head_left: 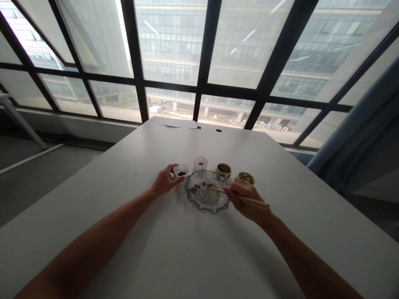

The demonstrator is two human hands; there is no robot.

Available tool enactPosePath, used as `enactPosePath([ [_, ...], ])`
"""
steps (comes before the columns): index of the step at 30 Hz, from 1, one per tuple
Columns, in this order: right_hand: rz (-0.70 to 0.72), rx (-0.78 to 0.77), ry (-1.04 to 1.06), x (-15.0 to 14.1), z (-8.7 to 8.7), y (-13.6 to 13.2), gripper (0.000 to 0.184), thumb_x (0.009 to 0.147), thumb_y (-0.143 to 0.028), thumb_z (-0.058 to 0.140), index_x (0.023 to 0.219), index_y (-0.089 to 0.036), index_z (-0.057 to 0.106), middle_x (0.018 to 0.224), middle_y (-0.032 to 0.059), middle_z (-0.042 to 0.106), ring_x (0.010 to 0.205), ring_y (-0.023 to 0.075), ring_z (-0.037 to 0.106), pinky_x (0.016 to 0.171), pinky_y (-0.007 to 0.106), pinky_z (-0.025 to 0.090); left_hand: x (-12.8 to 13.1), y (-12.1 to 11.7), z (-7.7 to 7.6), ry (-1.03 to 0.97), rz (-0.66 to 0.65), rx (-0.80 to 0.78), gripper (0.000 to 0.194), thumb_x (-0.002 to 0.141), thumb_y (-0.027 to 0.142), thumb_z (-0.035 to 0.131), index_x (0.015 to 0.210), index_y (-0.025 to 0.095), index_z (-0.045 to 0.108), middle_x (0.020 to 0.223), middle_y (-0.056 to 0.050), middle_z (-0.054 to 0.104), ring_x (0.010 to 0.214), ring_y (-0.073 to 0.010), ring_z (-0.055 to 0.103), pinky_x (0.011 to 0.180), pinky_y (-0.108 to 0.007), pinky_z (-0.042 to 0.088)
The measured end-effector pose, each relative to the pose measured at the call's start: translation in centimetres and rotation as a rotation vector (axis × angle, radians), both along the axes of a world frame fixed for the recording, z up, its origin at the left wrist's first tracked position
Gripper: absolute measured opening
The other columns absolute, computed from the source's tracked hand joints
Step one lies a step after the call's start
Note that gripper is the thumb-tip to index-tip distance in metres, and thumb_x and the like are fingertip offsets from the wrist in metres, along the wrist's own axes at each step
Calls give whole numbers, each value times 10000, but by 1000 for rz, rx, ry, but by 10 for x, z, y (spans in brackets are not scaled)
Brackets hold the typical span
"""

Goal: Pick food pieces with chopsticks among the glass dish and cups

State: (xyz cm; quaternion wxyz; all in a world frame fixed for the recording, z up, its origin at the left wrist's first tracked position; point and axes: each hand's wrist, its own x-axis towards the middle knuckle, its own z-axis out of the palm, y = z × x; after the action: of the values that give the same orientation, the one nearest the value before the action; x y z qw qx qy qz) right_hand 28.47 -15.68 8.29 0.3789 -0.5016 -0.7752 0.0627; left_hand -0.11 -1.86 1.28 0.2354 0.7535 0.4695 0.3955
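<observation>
My left hand grips a small white plastic cup by its sides; dark bean-like pieces lie inside. In my right hand is a pair of chopsticks, their tips over the glass bowl with a scalloped rim. Several small dark and brown pieces lie in that bowl, mostly on its left side. Whether the tips pinch a piece is too small to tell. Behind the bowl stands a second translucent cup with a little brown content.
Two round tins stand right of the cups: one with dark contents, one with yellowish pieces, close beside my right hand. Paper sheets lie at the white table's far edge, near two round holes. Windows rise behind; a blue curtain hangs right.
</observation>
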Motion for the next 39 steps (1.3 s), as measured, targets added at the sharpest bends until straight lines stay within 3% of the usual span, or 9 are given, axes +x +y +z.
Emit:
enactPosePath([
  [4,-2,-44,98,9,-2,4,474,954,-507,536,588,-206,517,495,-1,556,412,104,475,428,227,351,0,1,-1,5,-1,-2,719,720,600,695,1276,161,573,964,-76,683,737,-168,615,713,-295,505],
  [8,-16,-76,447,16,-8,12,431,926,-506,600,625,-198,567,538,28,625,438,139,573,421,239,447,-1,1,-2,3,-2,0,712,723,602,692,1277,170,571,963,-71,683,747,-170,622,720,-295,507],
  [11,-41,-59,694,20,-5,15,428,900,-540,625,656,-192,575,527,24,627,398,145,567,370,244,452,-1,0,0,6,5,-2,708,720,603,693,1270,172,577,959,-70,681,753,-174,624,716,-295,508],
  [16,-18,-14,806,21,8,14,423,878,-546,655,672,-182,590,507,19,622,377,153,568,339,246,451,1,-3,4,-1,5,-27,708,710,577,700,1270,161,580,945,-69,679,722,-168,611,703,-296,504],
  [20,-26,89,716,20,14,9,399,931,-496,599,671,-194,581,505,8,627,370,148,570,346,245,463,1,-2,3,1,8,-26,709,710,576,698,1272,160,579,948,-69,678,726,-168,610,705,-297,505],
  [25,-4,460,93,26,15,-1,216,904,-310,666,718,-206,636,620,13,702,512,143,665,499,218,512,0,1,-1,0,10,-12,710,709,582,699,1272,167,579,944,-69,680,725,-168,616,699,-294,509],
  [28,42,546,-83,31,11,0,193,911,-289,653,738,-205,634,678,19,720,570,143,685,543,211,511,0,2,-2,1,11,-4,713,711,594,695,1274,172,578,939,-67,682,720,-169,615,698,-299,511],
  [34,-280,415,2,46,-5,15,358,948,-462,572,713,-197,620,589,12,674,444,125,597,447,218,445,-1,3,-5,6,10,7,728,717,624,682,1280,177,571,943,-68,682,736,-180,622,716,-317,521],
  [39,-334,267,243,53,-10,20,492,969,-580,460,711,-190,614,609,48,674,537,172,649,498,258,498,-1,7,-12,15,40,33,768,745,616,660,1349,168,503,1007,-89,674,800,-202,653,752,-345,541],
])
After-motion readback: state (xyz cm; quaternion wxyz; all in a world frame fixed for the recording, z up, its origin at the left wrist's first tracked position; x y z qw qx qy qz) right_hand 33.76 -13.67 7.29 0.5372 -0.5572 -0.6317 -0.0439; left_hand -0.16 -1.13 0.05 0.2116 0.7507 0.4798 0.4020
